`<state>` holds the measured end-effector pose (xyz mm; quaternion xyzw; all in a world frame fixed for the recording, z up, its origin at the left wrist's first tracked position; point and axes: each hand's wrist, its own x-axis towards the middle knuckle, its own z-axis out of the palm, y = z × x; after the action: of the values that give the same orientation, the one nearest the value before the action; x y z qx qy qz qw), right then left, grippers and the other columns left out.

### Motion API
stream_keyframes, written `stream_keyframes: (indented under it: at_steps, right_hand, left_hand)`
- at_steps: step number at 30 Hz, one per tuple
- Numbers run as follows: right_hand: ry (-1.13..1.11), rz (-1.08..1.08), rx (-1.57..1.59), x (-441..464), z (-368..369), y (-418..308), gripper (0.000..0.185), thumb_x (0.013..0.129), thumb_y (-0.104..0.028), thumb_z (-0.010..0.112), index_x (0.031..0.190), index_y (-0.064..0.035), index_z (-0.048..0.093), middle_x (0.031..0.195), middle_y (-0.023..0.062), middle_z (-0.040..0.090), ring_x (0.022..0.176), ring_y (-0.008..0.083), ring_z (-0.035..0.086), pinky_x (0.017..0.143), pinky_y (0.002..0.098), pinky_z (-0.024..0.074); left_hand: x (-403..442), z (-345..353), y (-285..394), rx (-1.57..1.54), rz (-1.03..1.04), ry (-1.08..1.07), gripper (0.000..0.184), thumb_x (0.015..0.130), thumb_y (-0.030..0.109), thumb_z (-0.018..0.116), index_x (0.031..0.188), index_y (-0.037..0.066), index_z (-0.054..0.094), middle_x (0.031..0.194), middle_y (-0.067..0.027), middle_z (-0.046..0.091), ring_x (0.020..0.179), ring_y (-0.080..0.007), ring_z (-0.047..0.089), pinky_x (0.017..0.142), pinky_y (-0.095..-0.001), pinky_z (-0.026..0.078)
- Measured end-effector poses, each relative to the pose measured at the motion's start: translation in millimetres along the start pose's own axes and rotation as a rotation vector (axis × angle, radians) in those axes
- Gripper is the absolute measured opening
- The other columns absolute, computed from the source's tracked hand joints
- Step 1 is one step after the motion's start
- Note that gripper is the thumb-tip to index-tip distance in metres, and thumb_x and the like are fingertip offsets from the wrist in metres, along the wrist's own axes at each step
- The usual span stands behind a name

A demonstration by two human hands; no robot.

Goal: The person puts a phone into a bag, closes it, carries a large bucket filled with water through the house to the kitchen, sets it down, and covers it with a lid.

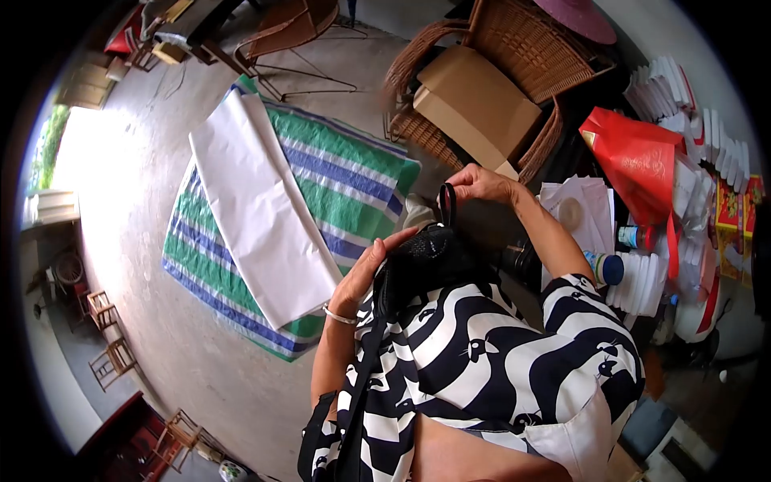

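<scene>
A small black bag point(430, 249) lies against the front of the black-and-white patterned shirt. My right hand point(482, 183) pinches a black strap loop point(448, 202) above the bag. On the bag's left side rests my left hand point(371, 265), its fingers stretched out along the bag's edge; a bracelet circles that wrist. Beyond the left hand, a long white folded sheet point(261, 209) lies on a green, blue and white striped woven mat point(341, 173) on the floor.
A wicker chair point(514, 40) holds an open cardboard box point(478, 100). To the right are a red bag point(634, 157), a blue-lidded jar point(610, 269) and stacks of white items point(638, 281). Another chair point(293, 32) stands at the back; small wooden chairs are at the left.
</scene>
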<state>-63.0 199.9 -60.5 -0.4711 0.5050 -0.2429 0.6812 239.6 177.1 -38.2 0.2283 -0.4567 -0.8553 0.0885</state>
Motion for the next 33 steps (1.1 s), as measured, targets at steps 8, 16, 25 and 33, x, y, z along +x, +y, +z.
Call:
stream_keyframes:
  at_steps: [8,16,25,33]
  right_hand:
    - [-0.279,-0.216,-0.017,-19.3,82.9,-38.3,0.033,0.08,-0.032,0.062,0.09,-0.0007,0.065,0.1,0.0088,0.058,0.093,0.0171,0.054,0.082,0.0297,0.0421]
    - [-0.452,-0.105,-0.01,23.9,115.8,-63.2,0.015,0.077,-0.011,0.06,0.082,0.0023,0.064,0.074,0.0042,0.058,0.071,0.0109,0.053,0.065,0.0228,0.0411]
    - [-1.051,-0.005,-0.055,94.6,151.6,-75.2,0.028,0.076,-0.019,0.067,0.096,-0.0004,0.064,0.081,0.003,0.056,0.076,0.0101,0.051,0.064,0.0222,0.0397]
    - [-1.254,0.075,-0.075,117.5,159.1,-87.5,0.031,0.077,-0.018,0.067,0.103,-0.0017,0.062,0.07,-0.0035,0.05,0.065,0.005,0.044,0.057,0.0199,0.037]
  left_hand:
    - [-101.6,37.7,20.6,0.781,0.126,0.256,0.085,0.071,0.051,0.064,0.133,0.003,0.031,0.13,-0.019,0.04,0.123,-0.0304,0.036,0.101,-0.0361,0.027]
    - [-155.3,69.0,12.4,0.974,0.049,0.512,0.057,0.068,0.02,0.067,0.118,0.001,0.045,0.093,-0.0126,0.056,0.073,-0.0252,0.058,0.068,-0.0325,0.047]
    - [-153.5,71.2,10.7,0.977,0.249,0.693,0.035,0.067,-0.002,0.059,0.101,0.005,0.06,0.076,-0.0106,0.053,0.065,-0.0262,0.054,0.058,-0.0339,0.043]
    - [-137.0,52.6,15.6,0.717,0.239,0.692,0.03,0.065,-0.007,0.056,0.092,0.004,0.065,0.075,-0.008,0.054,0.065,-0.0191,0.054,0.058,-0.0273,0.043]
